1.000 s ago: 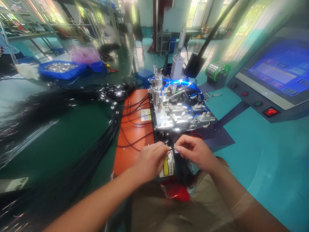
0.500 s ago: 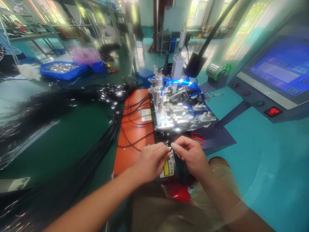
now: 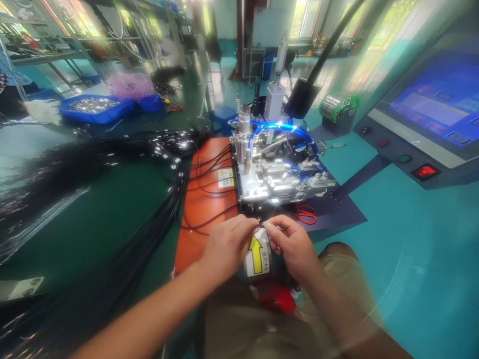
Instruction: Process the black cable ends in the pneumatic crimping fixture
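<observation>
In front of the machine, my left hand (image 3: 229, 247) is closed in a pinch on a thin black cable (image 3: 261, 225), most of it hidden by the fingers. My right hand (image 3: 294, 244) pinches at the cable's tip from the other side, and the fingertips of both hands almost meet. The tip is too small to make out clearly. Just below the fingers is a white label with a yellow arrow (image 3: 256, 255). Beyond them stands the metal machine (image 3: 277, 174) with blue air tubes (image 3: 280, 126). Several black cables run across the orange plate (image 3: 209, 199) beside it.
A large bundle of black cables (image 3: 149, 219) spreads over the green table at left. Red-handled scissors (image 3: 306, 214) lie right of the machine's front. A control screen (image 3: 434, 107), a solder wire spool (image 3: 339, 107) and a blue tray of metal parts (image 3: 95, 110) stand farther off.
Both hands have shifted slightly up and toward the machine, with the fingertips still together. More of the yellow arrow label and the red scissors now shows.
</observation>
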